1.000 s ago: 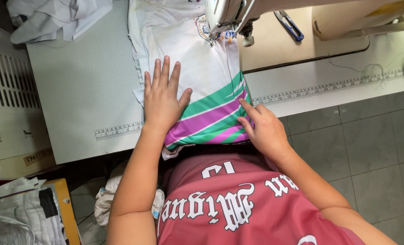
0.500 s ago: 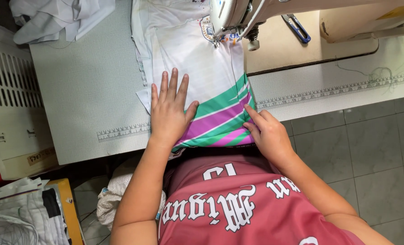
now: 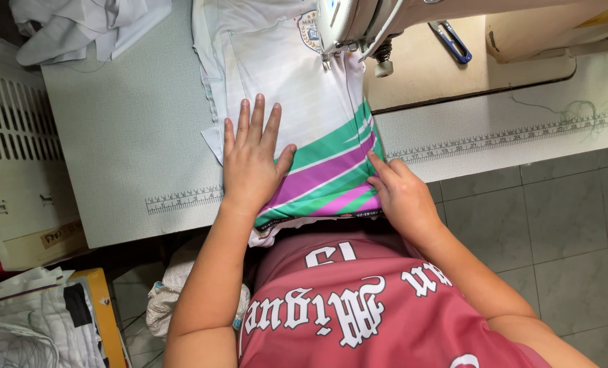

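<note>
Two hands rest on the white jersey [image 3: 283, 82] as I watch. My left hand [image 3: 253, 160] lies flat, fingers spread, gripping nothing. My right hand [image 3: 403, 194] pinches the striped hem at its fingertips. Beyond the fingers, the sewing machine head [image 3: 358, 24] blocks the cloth's path; blue snips [image 3: 452, 39] lie right of it. Since the earlier frame the cloth has advanced slightly. A round crest [image 3: 308, 31] sits near the needle.

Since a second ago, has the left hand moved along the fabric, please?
Cannot tell: the left hand lies flat on the striped fabric, near the table ruler as before.
</note>
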